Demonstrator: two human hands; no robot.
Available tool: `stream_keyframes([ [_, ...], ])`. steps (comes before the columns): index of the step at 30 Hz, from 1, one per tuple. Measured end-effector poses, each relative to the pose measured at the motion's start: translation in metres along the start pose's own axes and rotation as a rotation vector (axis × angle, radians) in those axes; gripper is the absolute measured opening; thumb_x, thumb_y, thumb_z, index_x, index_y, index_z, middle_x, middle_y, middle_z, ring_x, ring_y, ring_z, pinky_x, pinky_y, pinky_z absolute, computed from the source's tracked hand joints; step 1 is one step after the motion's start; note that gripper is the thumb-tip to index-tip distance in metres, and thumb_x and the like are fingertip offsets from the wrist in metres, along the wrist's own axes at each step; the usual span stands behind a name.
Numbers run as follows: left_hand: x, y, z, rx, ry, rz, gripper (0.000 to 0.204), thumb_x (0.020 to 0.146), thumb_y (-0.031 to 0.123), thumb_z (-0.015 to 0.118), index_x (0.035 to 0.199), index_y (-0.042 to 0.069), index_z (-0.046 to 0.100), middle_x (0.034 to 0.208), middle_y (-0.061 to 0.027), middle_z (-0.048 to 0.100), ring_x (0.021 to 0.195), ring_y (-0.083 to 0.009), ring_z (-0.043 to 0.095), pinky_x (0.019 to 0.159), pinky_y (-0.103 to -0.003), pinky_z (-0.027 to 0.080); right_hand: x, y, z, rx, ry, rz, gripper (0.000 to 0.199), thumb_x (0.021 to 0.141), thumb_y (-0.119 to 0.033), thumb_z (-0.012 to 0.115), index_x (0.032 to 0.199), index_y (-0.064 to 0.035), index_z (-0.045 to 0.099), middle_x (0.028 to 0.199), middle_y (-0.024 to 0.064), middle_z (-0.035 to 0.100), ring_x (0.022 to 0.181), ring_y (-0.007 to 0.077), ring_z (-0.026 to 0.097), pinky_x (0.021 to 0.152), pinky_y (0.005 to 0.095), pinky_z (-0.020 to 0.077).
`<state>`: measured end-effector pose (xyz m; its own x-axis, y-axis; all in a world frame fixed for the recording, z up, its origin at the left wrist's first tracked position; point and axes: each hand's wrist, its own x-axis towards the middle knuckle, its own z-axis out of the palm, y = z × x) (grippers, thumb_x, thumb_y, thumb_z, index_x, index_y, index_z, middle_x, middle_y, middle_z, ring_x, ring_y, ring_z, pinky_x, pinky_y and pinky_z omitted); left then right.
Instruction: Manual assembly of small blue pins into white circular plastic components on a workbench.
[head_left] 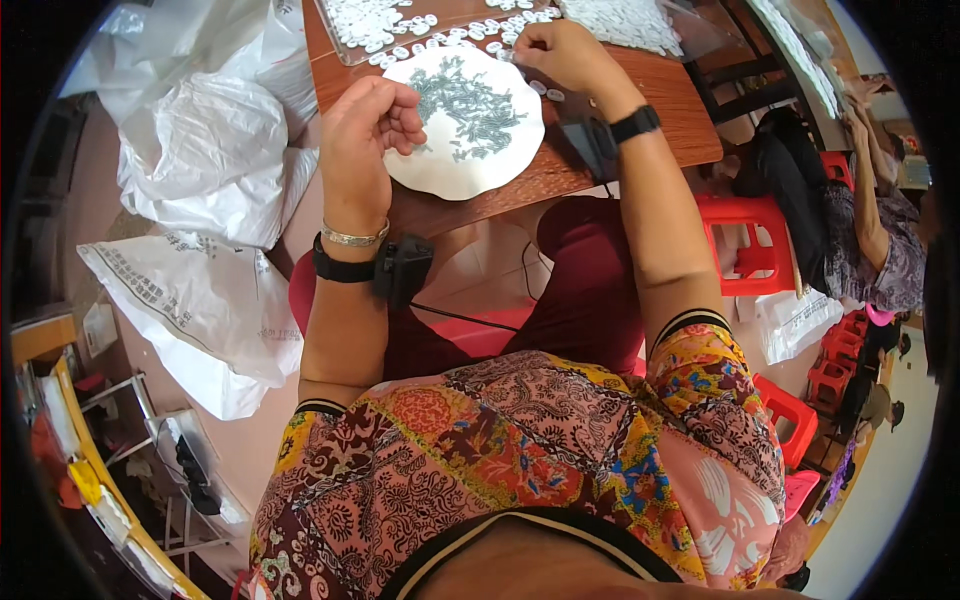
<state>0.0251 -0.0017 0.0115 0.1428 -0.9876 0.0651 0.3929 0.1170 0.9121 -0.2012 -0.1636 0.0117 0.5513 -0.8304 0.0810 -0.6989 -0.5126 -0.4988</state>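
Note:
A white plate with a wavy rim (420, 178) lies near the front edge of the wooden table, with many small grey screw-like pieces (480, 118) spread over it. My left hand (362, 125) hovers at the plate's left side, its fingers curled in; whatever they may hold is hidden. At the plate's far right my right hand (572, 58) is pinched, thumb and forefinger close together above the small white oval pieces (490, 30). Too little shows to tell what is between those fingertips.
Beyond the plate, a clear tray (345, 45) holds more white pieces, and another heap (625, 22) lies at the far right. Large white sacks (205, 150) stand on the floor at left. Red stools (750, 245) and another person (860, 230) are on the right.

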Motion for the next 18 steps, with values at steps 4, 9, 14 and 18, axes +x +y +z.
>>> stream_keyframes([
  [4,-0.003,0.000,0.004,0.060,-0.002,-0.005,0.025,0.089,0.021,0.046,0.082,0.001,0.059,0.066,-0.0037,0.057,0.056,-0.0098,0.055,0.051,-0.019,0.038,-0.016,-0.070,-0.015,0.613,-0.042,-0.136,0.009,0.078,-0.006,0.065,0.085,0.0007,0.065,0.071,0.0082,0.063,0.063,0.0164,0.056,0.060,0.0282,0.0447],
  [9,-0.002,-0.004,0.010,0.068,-0.017,-0.054,0.026,0.090,0.022,0.045,0.080,0.002,0.059,0.065,-0.0025,0.056,0.056,-0.0092,0.054,0.049,-0.020,0.037,-0.034,-0.126,-0.003,0.276,0.064,-0.468,0.007,0.080,-0.006,0.066,0.085,-0.0022,0.065,0.074,0.0018,0.062,0.067,0.0088,0.056,0.059,0.0237,0.0448],
  [14,-0.003,-0.003,0.005,0.009,-0.094,-0.044,0.023,0.089,0.020,0.047,0.080,0.003,0.057,0.066,-0.0025,0.055,0.058,-0.0096,0.053,0.052,-0.020,0.038,-0.035,-0.124,-0.005,0.187,0.011,-0.509,0.009,0.077,-0.004,0.068,0.085,-0.0025,0.065,0.078,0.0011,0.063,0.071,0.0093,0.057,0.062,0.0246,0.0456],
  [18,-0.002,-0.004,0.008,-0.047,-0.091,-0.017,0.017,0.088,0.017,0.050,0.082,0.003,0.057,0.067,-0.0028,0.056,0.058,-0.0101,0.053,0.055,-0.021,0.040,-0.036,-0.120,-0.003,0.458,-0.079,-0.352,0.013,0.079,-0.005,0.068,0.091,-0.0015,0.065,0.083,0.0001,0.064,0.074,0.0081,0.058,0.069,0.0223,0.0477],
])
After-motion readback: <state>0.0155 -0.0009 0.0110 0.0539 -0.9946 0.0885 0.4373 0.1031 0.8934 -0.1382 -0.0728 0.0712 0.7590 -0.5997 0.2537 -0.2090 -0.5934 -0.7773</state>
